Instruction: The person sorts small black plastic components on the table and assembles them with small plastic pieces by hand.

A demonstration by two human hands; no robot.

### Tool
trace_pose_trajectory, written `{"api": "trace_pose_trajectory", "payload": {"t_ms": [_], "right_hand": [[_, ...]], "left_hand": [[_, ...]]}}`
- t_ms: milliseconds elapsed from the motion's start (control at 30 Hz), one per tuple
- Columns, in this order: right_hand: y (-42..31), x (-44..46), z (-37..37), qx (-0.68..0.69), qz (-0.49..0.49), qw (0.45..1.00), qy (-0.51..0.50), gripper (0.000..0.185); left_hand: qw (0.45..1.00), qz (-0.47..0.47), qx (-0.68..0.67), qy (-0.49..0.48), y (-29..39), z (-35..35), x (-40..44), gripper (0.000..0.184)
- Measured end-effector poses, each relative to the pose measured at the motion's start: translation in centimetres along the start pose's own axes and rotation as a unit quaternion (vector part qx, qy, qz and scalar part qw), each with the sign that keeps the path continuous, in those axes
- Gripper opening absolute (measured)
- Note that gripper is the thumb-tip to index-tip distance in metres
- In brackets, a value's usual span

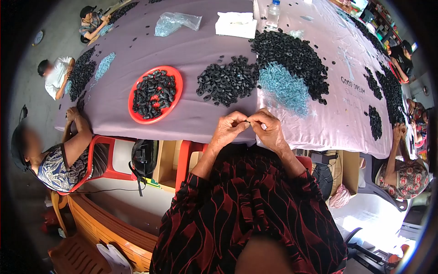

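Observation:
My left hand point(232, 126) and my right hand point(268, 128) meet at the table's near edge, thumbs and forefingers pinched together. A tiny dark bit shows between the fingertips, too small to name. Just beyond the hands lies a heap of small black plastic parts point(226, 80). A larger heap of black parts point(292, 57) spreads farther back to the right. Against it rests a pile of small clear bluish pieces point(284, 89). On the left, a red round tray point(133, 112) holds several dark, longer assembled-looking parts.
A tissue box point(236, 28), a clear plastic bag point(175, 23) and a bottle with a blue cap point(273, 14) stand toward the back. People sit on both sides, one at the left point(61, 160) near a red chair point(102, 170). Cardboard boxes point(168, 160) are below the table edge.

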State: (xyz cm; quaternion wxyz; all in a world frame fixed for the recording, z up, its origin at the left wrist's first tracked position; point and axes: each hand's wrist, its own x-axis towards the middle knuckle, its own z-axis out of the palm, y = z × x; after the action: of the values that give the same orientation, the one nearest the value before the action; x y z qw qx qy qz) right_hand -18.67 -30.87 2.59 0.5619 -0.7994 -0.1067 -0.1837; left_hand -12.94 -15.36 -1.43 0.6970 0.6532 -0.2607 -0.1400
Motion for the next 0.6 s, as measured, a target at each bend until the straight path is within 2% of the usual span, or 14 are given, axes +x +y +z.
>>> {"api": "trace_pose_trajectory", "payload": {"t_ms": [133, 200, 333, 400, 533, 600], "right_hand": [[0.7, -0.3, 0.0, 0.005, -0.011, 1.0, -0.011, 0.016], [1.5, -0.5, 0.2, 0.041, 0.041, 0.998, -0.004, 0.018], [1.4, -0.8, 1.0, 0.079, 0.057, 0.995, 0.004, 0.019], [1.6, -1.0, 1.1, 0.146, 0.094, 0.985, -0.01, 0.019], [2.0, -0.7, 0.8, 0.132, 0.072, 0.989, 0.012, 0.015], [2.3, -0.2, 0.2, -0.005, 0.051, 0.997, 0.065, 0.013]], "left_hand": [[1.0, 0.018, 0.012, 0.002, 0.1, 0.0, 0.0, 0.004], [1.0, 0.005, 0.006, 0.012, 0.3, 0.2, 0.1, 0.004], [0.999, 0.0, -0.03, 0.021, 0.2, 0.0, 0.1, 0.005], [0.996, -0.001, -0.086, 0.006, 0.3, -0.1, 0.2, 0.005], [0.998, 0.012, -0.054, 0.005, 0.6, 0.1, 0.2, 0.005], [0.999, 0.013, -0.047, 0.008, 0.4, 0.1, 0.1, 0.006]]}}
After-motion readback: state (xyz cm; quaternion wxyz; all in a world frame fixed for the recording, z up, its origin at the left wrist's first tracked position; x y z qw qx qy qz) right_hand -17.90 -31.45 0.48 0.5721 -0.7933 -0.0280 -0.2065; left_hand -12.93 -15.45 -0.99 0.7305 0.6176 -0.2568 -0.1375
